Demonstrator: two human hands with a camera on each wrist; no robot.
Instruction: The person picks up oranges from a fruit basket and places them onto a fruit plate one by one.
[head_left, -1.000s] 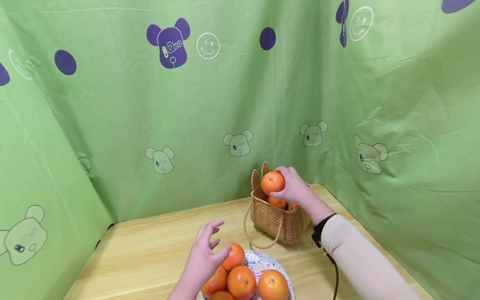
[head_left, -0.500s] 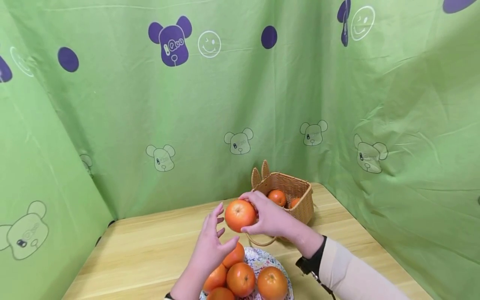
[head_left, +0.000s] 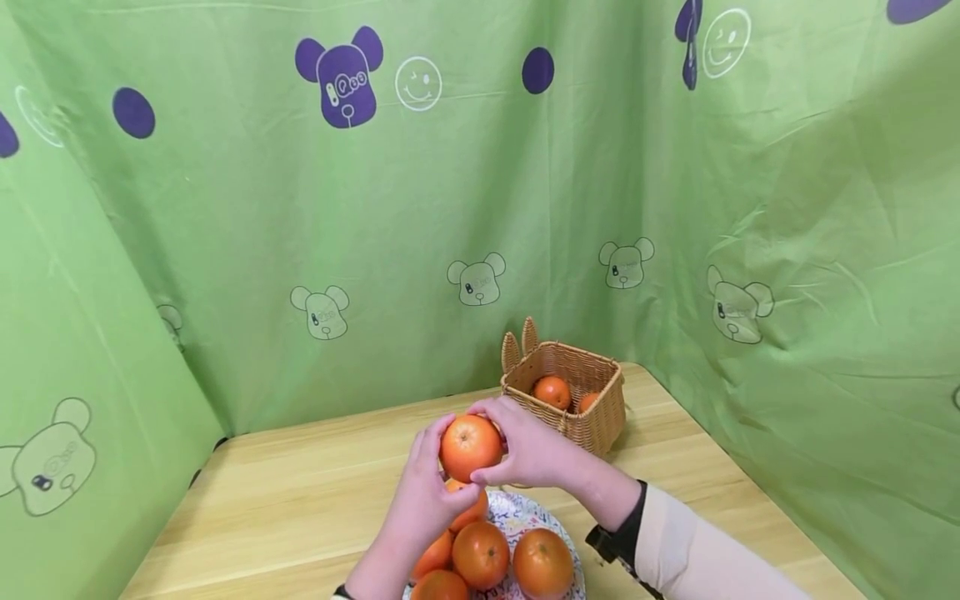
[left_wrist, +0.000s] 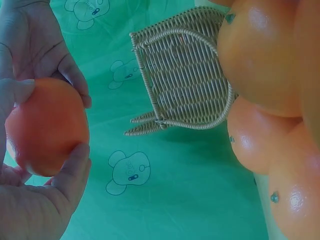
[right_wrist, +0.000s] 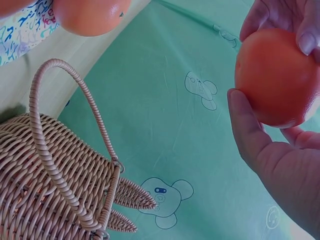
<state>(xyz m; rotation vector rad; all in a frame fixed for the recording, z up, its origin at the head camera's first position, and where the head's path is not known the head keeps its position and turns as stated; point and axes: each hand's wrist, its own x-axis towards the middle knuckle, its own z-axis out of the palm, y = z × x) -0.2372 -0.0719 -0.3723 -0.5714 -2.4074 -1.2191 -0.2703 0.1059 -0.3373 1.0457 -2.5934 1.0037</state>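
In the head view my right hand (head_left: 517,442) grips an orange (head_left: 470,448) above the plate's far side. From the left my left hand (head_left: 431,487) meets the same fruit, its fingertips at one side and its thumb under it. The left wrist view has the left hand (left_wrist: 55,192) below the orange (left_wrist: 47,127), fingers and thumb on its skin, and the right hand above. Both hands are also around the orange (right_wrist: 275,77) in the right wrist view. Below lies a patterned plate (head_left: 543,517) with several oranges (head_left: 480,554), partly hidden by the left hand.
A wicker basket (head_left: 607,412) with rabbit ears stands at the back right of the wooden table (head_left: 300,483). Two oranges (head_left: 552,392) show inside it. Its looped handle (right_wrist: 42,135) hangs out in front. A green curtain (head_left: 225,208) encloses the table's back and sides.
My right hand has lifted an orange out of the basket and brought it left and nearer, over the plate. The left hand has risen slightly and now holds the orange too.
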